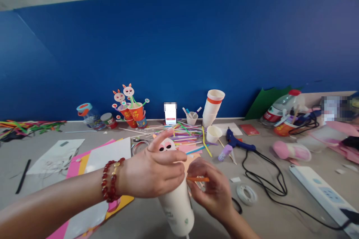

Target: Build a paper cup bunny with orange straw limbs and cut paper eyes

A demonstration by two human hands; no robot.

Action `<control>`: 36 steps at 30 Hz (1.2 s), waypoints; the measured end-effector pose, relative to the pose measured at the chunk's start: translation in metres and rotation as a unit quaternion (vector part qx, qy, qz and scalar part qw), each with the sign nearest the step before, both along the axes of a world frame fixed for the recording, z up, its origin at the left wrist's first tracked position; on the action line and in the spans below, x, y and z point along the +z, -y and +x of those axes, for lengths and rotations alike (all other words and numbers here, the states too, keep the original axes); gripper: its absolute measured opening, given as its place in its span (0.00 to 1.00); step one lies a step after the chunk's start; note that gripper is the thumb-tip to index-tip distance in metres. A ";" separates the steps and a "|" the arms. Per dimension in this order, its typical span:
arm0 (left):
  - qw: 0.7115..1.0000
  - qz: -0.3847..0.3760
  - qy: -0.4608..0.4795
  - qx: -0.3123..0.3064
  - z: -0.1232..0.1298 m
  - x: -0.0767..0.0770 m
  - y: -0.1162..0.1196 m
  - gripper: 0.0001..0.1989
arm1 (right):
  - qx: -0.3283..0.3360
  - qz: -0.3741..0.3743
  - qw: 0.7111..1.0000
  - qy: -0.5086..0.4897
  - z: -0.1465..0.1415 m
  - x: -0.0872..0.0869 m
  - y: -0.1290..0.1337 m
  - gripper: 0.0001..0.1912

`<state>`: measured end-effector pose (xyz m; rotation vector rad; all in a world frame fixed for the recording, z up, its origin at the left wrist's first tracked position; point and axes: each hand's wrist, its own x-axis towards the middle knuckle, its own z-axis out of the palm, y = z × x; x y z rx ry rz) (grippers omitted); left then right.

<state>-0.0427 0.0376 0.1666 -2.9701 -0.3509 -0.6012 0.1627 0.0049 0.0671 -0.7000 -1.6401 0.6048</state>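
A tilted white paper cup (176, 209) is in front of me at the lower middle, with a thin white stick showing under its near end. My left hand (153, 171), wearing a red bead bracelet, is wrapped over the cup's far end with one finger raised. Between thumb and fingers, my right hand (211, 190) pinches a short orange strip (199, 179) beside the cup. A rabbit face cutout (167, 145) shows just behind my left hand, which hides its lower part. I cannot see whether the strip touches the cup.
Two finished-looking rabbit cups (136, 112) stand at the back left. A blue glue gun (238, 142) with its black cord lies right of centre, near a tape roll (246, 194) and a power strip (322, 188). Stacked white cups (212, 110) and a lit phone (170, 114) stand behind.
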 end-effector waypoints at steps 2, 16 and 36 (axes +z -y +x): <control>1.000 0.029 0.002 -0.002 0.001 0.001 0.000 0.15 | -0.003 0.051 0.998 0.027 0.002 0.003 0.000 0.11; 0.989 0.146 0.036 0.006 0.004 -0.009 0.004 0.12 | 0.014 -0.025 0.999 0.046 0.007 0.006 0.000 0.07; 0.999 -0.032 -0.039 0.000 0.007 0.008 0.003 0.11 | 0.031 0.278 0.936 0.213 0.018 0.018 -0.006 0.11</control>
